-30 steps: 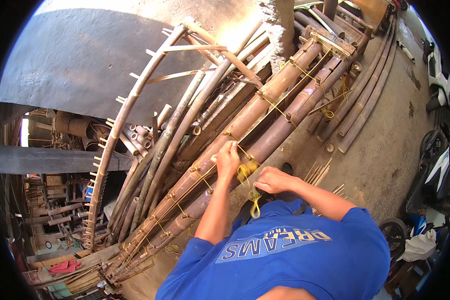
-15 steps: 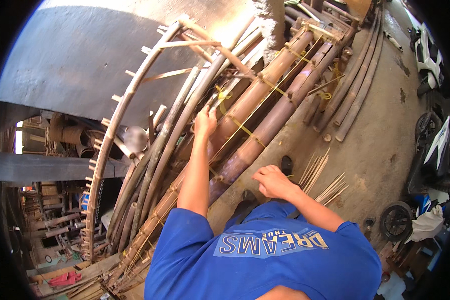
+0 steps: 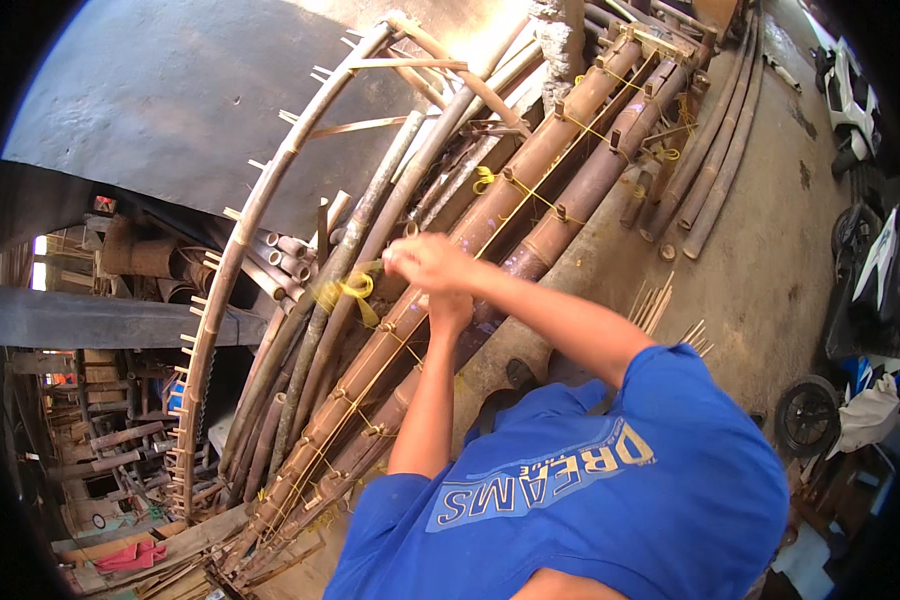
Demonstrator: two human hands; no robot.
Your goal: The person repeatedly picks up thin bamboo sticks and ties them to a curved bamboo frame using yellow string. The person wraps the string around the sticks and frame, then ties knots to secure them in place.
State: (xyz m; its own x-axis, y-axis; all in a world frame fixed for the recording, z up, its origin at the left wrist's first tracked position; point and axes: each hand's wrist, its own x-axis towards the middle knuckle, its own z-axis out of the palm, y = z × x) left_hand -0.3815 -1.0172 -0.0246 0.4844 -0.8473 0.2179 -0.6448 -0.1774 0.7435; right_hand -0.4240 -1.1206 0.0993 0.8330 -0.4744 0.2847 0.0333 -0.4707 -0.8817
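Observation:
My right hand [image 3: 430, 262] is closed in front of me, its forearm reaching across to the left above the bamboo poles. Just below it, my left hand [image 3: 448, 310] is also closed, over a thick bamboo pole [image 3: 540, 160]. What either hand grips is hidden. Beside my right fist hangs a blurred, looped bundle of yellow strap [image 3: 358, 287]. Short wooden pegs [image 3: 508, 174] stick out of the thick pole and of a second bamboo pole [image 3: 600, 172] alongside. Thin yellow strap is strung between the pegs.
A curved bamboo frame with short rungs [image 3: 232, 250] stands at the left. Thinner poles [image 3: 342, 250] lean between it and the thick ones. Long poles [image 3: 725, 160] lie on the concrete floor [image 3: 760, 260] at right, near motorbikes [image 3: 860, 120]. Bamboo sticks [image 3: 650, 305] lie by my right side.
My right hand has come up and left across my body to meet my left hand, which has moved down and right. The yellow bundle has shifted down and left.

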